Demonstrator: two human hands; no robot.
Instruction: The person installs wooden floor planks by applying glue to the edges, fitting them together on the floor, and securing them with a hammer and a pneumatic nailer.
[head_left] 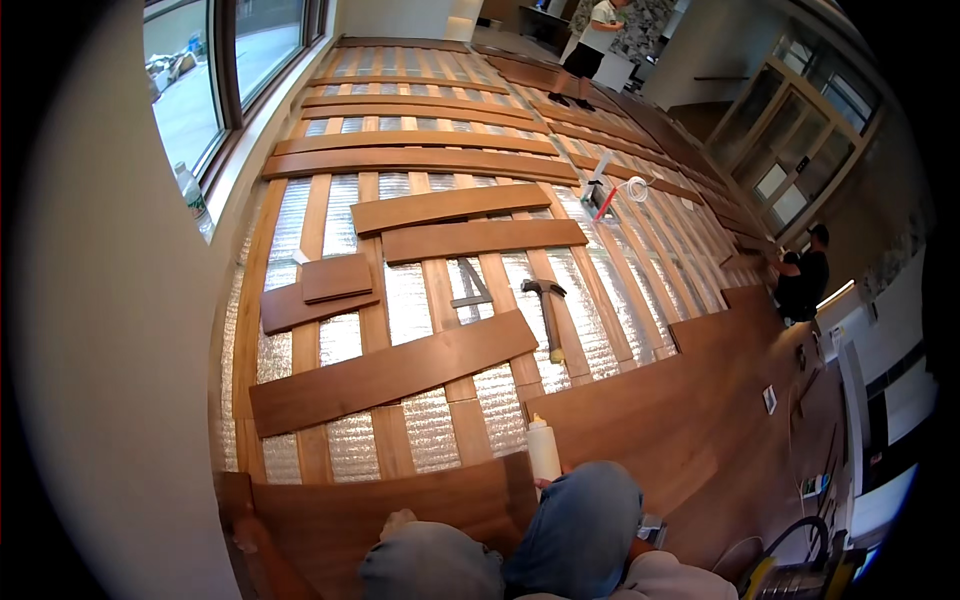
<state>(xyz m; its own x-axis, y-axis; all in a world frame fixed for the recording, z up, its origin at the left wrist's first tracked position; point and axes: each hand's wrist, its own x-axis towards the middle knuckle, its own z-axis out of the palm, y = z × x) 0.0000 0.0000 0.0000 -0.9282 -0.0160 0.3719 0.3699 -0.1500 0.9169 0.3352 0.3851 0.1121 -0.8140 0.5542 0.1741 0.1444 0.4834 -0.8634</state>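
Down at the left, my left hand point(250, 540) grips the end of a brown plank point(300, 505) beside the wall, its fingers partly in shadow. My right hand point(545, 483), mostly hidden behind my jeans-clad knee point(575, 510), holds an upright white squeeze bottle point(542, 448) with a yellowish nozzle. Beyond my knees, a loose long plank point(390, 375) lies across wooden battens point(310, 450) over silver foil underlay point(435, 435). A hammer point(548, 315) and a metal square point(470, 290) rest farther ahead, near two short board pieces point(335, 280).
More loose planks point(420, 165) span the battens. A window point(185, 70) with a bottle on its sill is left. Laid flooring point(680, 420) extends right, where a co-worker point(800, 280) crouches and a tool with a black hose point(800, 570) sits. Another person point(595, 45) stands at the back.
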